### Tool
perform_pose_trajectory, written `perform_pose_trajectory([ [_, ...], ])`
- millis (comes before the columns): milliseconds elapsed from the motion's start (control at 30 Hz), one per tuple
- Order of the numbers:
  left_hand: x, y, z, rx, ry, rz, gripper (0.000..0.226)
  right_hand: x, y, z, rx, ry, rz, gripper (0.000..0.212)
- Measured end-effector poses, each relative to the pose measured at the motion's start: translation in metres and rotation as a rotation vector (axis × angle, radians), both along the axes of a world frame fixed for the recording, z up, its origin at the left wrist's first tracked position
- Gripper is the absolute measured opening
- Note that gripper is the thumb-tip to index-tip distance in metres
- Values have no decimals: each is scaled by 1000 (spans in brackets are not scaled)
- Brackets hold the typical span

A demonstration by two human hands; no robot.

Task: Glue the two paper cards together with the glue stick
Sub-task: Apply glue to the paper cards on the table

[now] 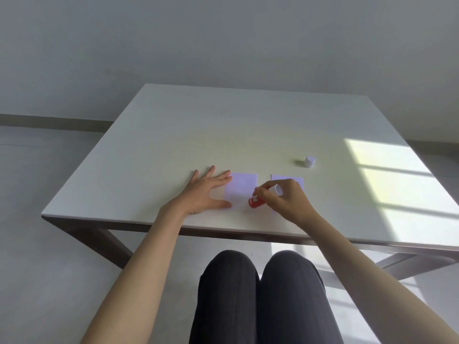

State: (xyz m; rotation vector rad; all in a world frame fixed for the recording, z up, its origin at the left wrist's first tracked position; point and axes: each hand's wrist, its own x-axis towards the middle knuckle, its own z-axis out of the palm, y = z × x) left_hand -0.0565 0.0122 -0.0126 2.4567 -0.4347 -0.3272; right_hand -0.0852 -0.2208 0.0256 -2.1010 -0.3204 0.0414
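R hand (285, 198) is closed round the glue stick (260, 197), fingers curled over its upper part, stick tilted w/ the red end down and left, the white end up by the knuckles. Red end sits at the near R corner of the L card (240, 188); can't tell if it actually touches the paper. L hand (207, 192) lies flat and open, palm down, fingers spread, thumb tip and fingertips on the L edge of that card, pinning it to the table (173, 135).

Second card (295, 180) lies just R of the first, a narrow strip of tabletop btwn them; R hand covers most of its near part, so only the far edge and a corner show. Both cards pale lilac-white, flat, near the front edge of the table.

White cap (310, 161) stands apart, further back and to the R, well clear of both cards. Sunlit window patch falls across the table's R side. Person's dark-trousered knees (258, 294) show below the table edge.
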Motion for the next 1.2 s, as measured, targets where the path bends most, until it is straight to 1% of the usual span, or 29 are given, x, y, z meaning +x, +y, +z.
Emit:
perform_pose_trajectory([
  [100,-1,0,1,-7,-3,-7,76,9,-7,0,22,-55,-176,25],
  [133,-2,0,1,-12,-1,-7,75,8,-8,-1,20,-66,-170,24],
  [167,-2,0,1,-12,-1,-7,76,6,-8,-1,18,-64,-118,23],
  [267,-2,-1,3,-1,-4,-6,77,4,-6,5,-28,19,82,22],
  [300,-2,-1,3,1,-7,-4,77,8,-6,7,-47,25,102,24],
  [333,-2,-1,2,1,-9,-3,76,14,-6,8,-55,21,77,26],
  [433,-2,0,1,-6,-6,-2,74,29,0,11,-43,-11,-169,30],
  [500,-2,0,1,-4,-5,-5,76,27,8,8,-41,-56,-241,28],
  [567,-1,0,1,8,-11,-7,78,18,19,4,-74,-91,-196,24],
  [633,0,-1,1,18,-13,-10,80,6,30,1,-110,-96,-79,23],
  [700,0,-1,1,16,-11,-15,79,2,36,2,-101,-79,29,23],
  [733,-1,-1,1,14,-8,-13,80,6,36,3,-87,-71,44,23],
  [800,-2,-1,2,8,-1,-2,80,19,33,4,-50,-61,-17,24],
  [933,-3,0,2,20,-3,-15,76,36,24,1,-33,-85,-279,21],
  [1000,-3,0,1,22,3,-10,79,30,23,0,-17,-100,-297,18],
  [1067,-3,0,0,1,14,18,82,22,22,0,96,-58,-311,17],
  [1133,-4,0,0,-22,12,31,82,13,18,2,383,92,-332,15],
  [1200,-4,0,1,-18,6,13,82,4,15,5,711,318,-311,18],
])
